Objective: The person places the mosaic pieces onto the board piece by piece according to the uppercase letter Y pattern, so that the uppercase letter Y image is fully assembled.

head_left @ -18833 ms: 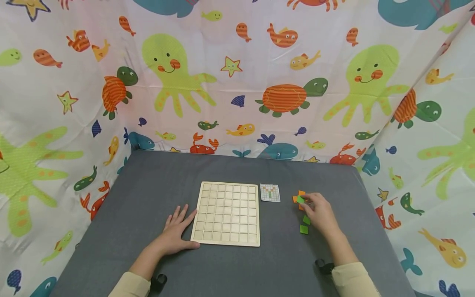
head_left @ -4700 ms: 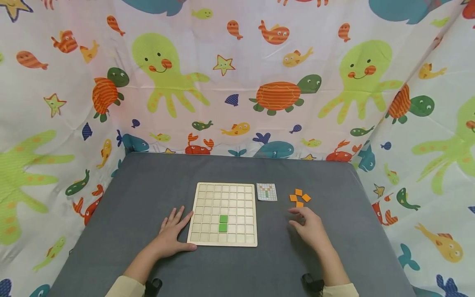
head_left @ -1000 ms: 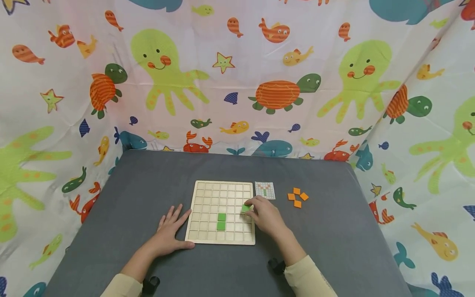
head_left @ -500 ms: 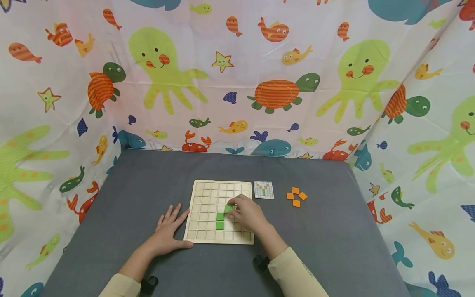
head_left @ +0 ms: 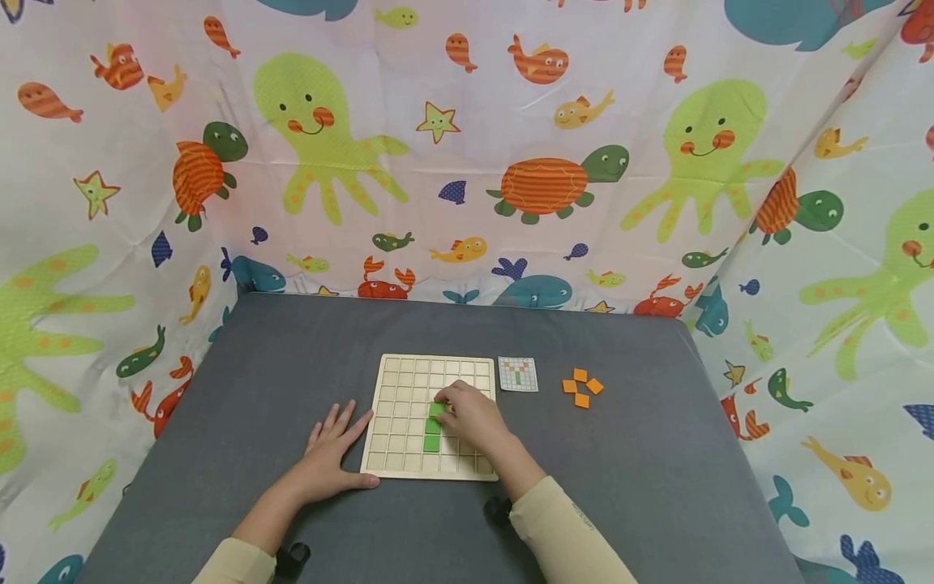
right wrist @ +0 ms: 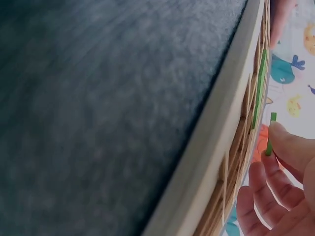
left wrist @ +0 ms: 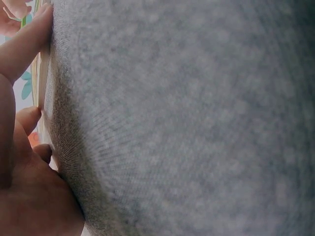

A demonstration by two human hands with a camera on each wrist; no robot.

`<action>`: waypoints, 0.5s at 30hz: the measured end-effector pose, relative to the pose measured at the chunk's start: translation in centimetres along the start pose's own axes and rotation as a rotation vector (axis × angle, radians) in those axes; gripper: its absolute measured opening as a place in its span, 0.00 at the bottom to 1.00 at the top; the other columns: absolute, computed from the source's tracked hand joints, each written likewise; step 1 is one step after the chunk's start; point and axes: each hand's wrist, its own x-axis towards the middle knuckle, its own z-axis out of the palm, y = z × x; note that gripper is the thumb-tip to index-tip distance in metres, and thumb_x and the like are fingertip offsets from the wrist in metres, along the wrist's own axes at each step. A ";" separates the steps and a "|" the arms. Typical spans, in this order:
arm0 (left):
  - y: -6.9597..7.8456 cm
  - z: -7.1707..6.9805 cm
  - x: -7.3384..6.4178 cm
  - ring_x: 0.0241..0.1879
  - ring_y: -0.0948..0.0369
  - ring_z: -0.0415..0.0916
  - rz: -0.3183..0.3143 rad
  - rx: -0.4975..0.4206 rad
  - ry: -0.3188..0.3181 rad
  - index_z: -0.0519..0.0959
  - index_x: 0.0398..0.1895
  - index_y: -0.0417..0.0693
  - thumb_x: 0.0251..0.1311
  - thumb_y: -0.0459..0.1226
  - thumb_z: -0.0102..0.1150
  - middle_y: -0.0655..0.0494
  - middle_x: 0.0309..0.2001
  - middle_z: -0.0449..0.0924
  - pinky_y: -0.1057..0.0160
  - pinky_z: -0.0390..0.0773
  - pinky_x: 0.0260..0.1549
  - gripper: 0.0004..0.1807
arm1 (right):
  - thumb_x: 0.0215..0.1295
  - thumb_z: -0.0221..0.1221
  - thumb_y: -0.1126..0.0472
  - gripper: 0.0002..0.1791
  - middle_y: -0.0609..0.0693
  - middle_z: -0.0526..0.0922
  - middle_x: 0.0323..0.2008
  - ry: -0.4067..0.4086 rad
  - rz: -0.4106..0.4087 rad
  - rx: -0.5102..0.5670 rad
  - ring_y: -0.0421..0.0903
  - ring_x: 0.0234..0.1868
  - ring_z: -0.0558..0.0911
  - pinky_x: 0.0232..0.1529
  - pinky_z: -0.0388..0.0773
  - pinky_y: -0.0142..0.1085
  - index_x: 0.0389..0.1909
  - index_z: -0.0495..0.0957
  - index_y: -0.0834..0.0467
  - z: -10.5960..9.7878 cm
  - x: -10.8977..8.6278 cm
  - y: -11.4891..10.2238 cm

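I pinch green square tile [head_left: 436, 410] in right hand [head_left: 473, 415] above wooden grid board [head_left: 387, 442], beyond two seated green tiles [head_left: 432, 444]; left hand [head_left: 328, 456], spread, touches board's edge. Likely placing step; next calls for lowering flat into cell.

Your bench [head_left: 657, 454] wears grey cloth, matt and a little rough — both wrist views bring out its fuzzy texture. The board [head_left: 403, 410] looks like pale wood, smooth along the rim, with a soft sheen on its right-hand squares. Your green tiles [head_left: 432, 443] and, farther right, the orange tiles [head_left: 581, 401] have smooth, evenly coloured faces; wood or plastic, you can't tell. The card [head_left: 518, 377] looks like printed paper. On the far side, the curtain [head_left: 467, 162] is printed cloth, smooth but lightly creased — and your sleeves [head_left: 565, 527] are matt, cream-coloured cloth.
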 end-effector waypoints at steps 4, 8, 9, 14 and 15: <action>0.0 -0.1 0.0 0.80 0.37 0.29 -0.001 0.000 -0.001 0.54 0.81 0.57 0.38 0.69 0.74 0.41 0.82 0.38 0.28 0.36 0.70 0.67 | 0.66 0.68 0.55 0.13 0.44 0.82 0.47 -0.009 0.002 0.001 0.42 0.44 0.83 0.43 0.82 0.37 0.49 0.85 0.51 0.5 0.4 0.0; 0.0 0.0 -0.1 0.80 0.37 0.29 -0.001 -0.002 -0.002 0.54 0.81 0.57 0.38 0.69 0.74 0.41 0.82 0.39 0.28 0.35 0.70 0.67 | 0.65 0.69 0.55 0.13 0.44 0.82 0.47 -0.013 0.007 -0.001 0.40 0.42 0.82 0.41 0.81 0.35 0.49 0.85 0.51 0.9 0.7 0.0; 0.0 0.0 -0.1 0.80 0.37 0.29 0.001 -0.003 0.000 0.54 0.81 0.56 0.38 0.69 0.74 0.41 0.82 0.39 0.28 0.36 0.70 0.67 | 0.65 0.69 0.55 0.13 0.44 0.82 0.47 -0.013 0.010 0.001 0.40 0.41 0.82 0.41 0.80 0.35 0.49 0.85 0.51 1.0 0.7 0.1; 0.1 0.0 0.0 0.80 0.38 0.29 -0.010 -0.001 -0.009 0.54 0.81 0.57 0.38 0.70 0.73 0.42 0.82 0.39 0.29 0.35 0.71 0.67 | 0.64 0.69 0.55 0.13 0.44 0.82 0.46 -0.016 0.030 0.018 0.40 0.40 0.81 0.40 0.80 0.35 0.49 0.85 0.51 1.1 0.9 0.2; 0.2 -0.1 0.0 0.80 0.38 0.29 -0.010 -0.002 -0.010 0.54 0.81 0.57 0.38 0.69 0.73 0.42 0.82 0.39 0.29 0.35 0.71 0.67 | 0.64 0.69 0.55 0.13 0.44 0.82 0.46 -0.015 0.035 0.021 0.40 0.40 0.81 0.40 0.80 0.35 0.49 0.85 0.51 1.1 0.9 0.2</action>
